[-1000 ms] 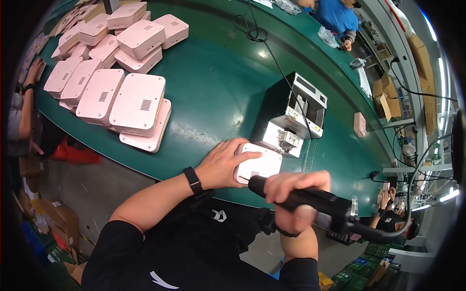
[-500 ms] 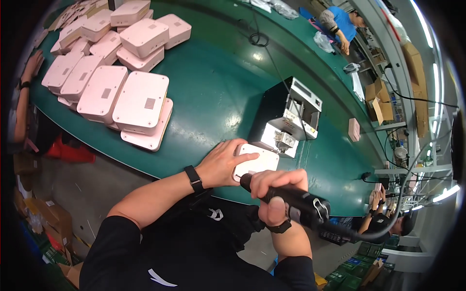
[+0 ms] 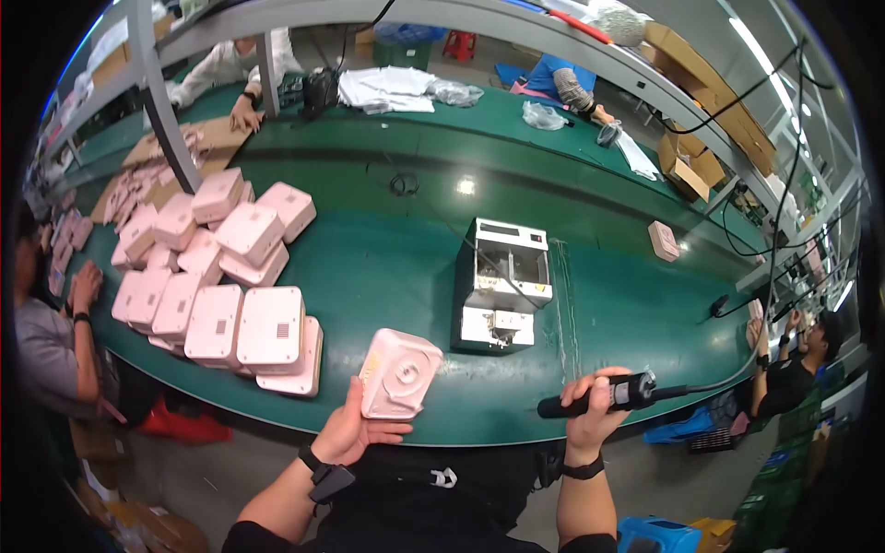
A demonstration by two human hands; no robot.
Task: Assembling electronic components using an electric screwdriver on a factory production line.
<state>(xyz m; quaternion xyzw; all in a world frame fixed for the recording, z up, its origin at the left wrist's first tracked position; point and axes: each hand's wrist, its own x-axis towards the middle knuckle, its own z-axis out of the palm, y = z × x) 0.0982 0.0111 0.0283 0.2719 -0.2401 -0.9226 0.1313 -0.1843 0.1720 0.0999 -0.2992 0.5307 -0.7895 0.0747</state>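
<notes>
My left hand [image 3: 355, 426] holds a pale pink square plastic housing [image 3: 399, 373] with rounded corners near the table's front edge. The thumb lies along its left side and the fingers reach out below it. A round fitting shows in the middle of the face turned up. Farther right, my right hand [image 3: 595, 410] is wrapped around a black corded electric screwdriver [image 3: 619, 394], whose front end points left, apart from the housing. Beyond and between both hands stands a black and white screw feeder machine [image 3: 502, 286].
Many pink housings [image 3: 269, 329] lie piled on the left of the green table [image 3: 387, 249]. One pink housing [image 3: 663, 241] sits at the far right. A metal post [image 3: 168, 115] and shelf frame cross the back. Co-workers sit left, right and opposite. The screwdriver's cable [image 3: 714, 382] runs up rightward.
The view has swung. The housing has turned over in my left hand, its face with the round fitting now up. My right hand has drawn the screwdriver away from it to the right.
</notes>
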